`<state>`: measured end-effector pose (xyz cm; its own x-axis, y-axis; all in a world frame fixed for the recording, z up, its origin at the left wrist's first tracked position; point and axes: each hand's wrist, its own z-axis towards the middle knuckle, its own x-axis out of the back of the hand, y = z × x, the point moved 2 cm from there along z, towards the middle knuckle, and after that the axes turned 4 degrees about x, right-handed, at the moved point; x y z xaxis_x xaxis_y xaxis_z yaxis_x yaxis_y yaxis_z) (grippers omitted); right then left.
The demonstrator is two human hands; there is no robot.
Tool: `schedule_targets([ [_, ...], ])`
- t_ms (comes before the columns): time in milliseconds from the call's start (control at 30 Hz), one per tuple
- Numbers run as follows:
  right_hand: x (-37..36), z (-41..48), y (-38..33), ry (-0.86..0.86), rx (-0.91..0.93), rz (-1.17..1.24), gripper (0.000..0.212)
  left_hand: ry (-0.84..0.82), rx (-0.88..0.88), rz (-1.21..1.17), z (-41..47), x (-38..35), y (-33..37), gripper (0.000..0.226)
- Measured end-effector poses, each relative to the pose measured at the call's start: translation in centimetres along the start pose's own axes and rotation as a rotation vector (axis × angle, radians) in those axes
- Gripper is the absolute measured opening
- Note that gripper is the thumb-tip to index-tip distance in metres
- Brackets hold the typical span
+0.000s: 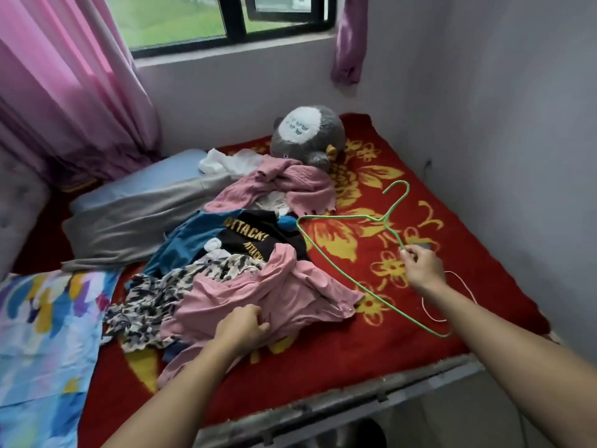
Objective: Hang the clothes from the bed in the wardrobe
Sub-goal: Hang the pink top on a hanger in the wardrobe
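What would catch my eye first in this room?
The heap of clothes in the middle of the red flowered blanket, where the left hand grips the nearest pink garment. To its right, the right hand holds a green wire hanger; a grey plush toy lies behind the heap.

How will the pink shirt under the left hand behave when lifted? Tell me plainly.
Probably floppy: the pink shirt lies crumpled in soft folds where the left hand grips it. Likely light, as it looks like thin cloth. It may drag the patterned garment along, since the two overlap.
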<state>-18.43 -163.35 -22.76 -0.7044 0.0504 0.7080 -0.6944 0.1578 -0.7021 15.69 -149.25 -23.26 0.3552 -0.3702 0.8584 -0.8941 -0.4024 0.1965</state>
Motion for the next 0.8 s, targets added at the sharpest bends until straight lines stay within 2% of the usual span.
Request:
schedule_targets([
  [133,-4.3,6.4,1.5,-0.045,-0.055,0.036,0.028,-0.073,0.026,-0.003,4.8,-1.6,1.2,0.015],
  [333,-14.8,16.1,5.2,-0.176,-0.181,0.051,0.026,-0.171,0.115,0.024,12.9,-5.2,2.4,0.017],
  [467,-20.2,20.9,8.3,-0.179,-0.301,0.032,0.025,-0.147,0.095,0.021,20.2,-6.4,4.3,0.015],
  [567,-22.7,23.3,11.8,-0.224,-0.348,-0.085,0.027,-0.040,0.057,-0.021,25.6,-7.6,5.7,0.031],
  [667,-24.7,24.9,15.5,-0.367,-0.379,-0.242,0.040,0.128,0.056,-0.013,30.8,-8.5,6.8,0.047],
  [733,-25.5,25.0,16.9,-0.415,-0.351,-0.367,0.048,0.152,0.103,-0.001,33.7,-8.9,6.8,0.065],
  [800,-26.3,24.6,16.8,-0.354,-0.220,-0.449,0.048,0.086,0.212,-0.081,35.8,-9.6,6.2,0.078],
])
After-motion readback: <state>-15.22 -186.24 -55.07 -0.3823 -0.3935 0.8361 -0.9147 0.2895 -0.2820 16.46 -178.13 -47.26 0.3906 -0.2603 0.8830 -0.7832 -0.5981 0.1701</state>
